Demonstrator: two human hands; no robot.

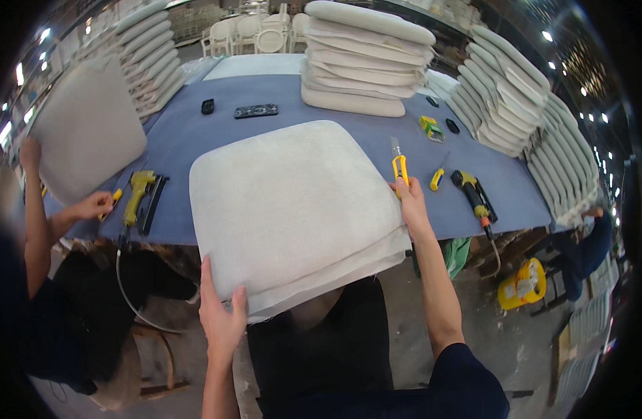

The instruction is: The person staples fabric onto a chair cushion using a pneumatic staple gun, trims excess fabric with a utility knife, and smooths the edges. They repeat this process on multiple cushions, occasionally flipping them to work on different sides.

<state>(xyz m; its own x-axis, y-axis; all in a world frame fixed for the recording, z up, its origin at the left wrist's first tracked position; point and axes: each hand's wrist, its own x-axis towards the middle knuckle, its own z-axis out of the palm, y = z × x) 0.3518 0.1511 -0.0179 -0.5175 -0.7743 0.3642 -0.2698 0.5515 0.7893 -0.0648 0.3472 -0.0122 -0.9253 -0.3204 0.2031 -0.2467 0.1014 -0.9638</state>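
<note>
A light grey fabric-covered seat cushion [293, 202] lies in front of me, overhanging the near edge of the blue-covered table [286, 87]. Loose fabric [328, 279] sticks out along its near side. At the near left corner my left hand [222, 318] grips the cushion, thumb on top and fingers along the side. My right hand [413, 204] is closed round a yellow utility knife [399, 166] beside the cushion's right edge. The knife's blade is out and points away from me.
Cushion stacks [366, 59] stand at the back and both sides. A yellow-black staple gun [475, 192] and a small yellow-handled tool [438, 179] lie right; another staple gun [141, 199] lies left. A co-worker's hand [90, 207] works beside another cushion [90, 133]. A yellow bucket [522, 283] stands on the floor.
</note>
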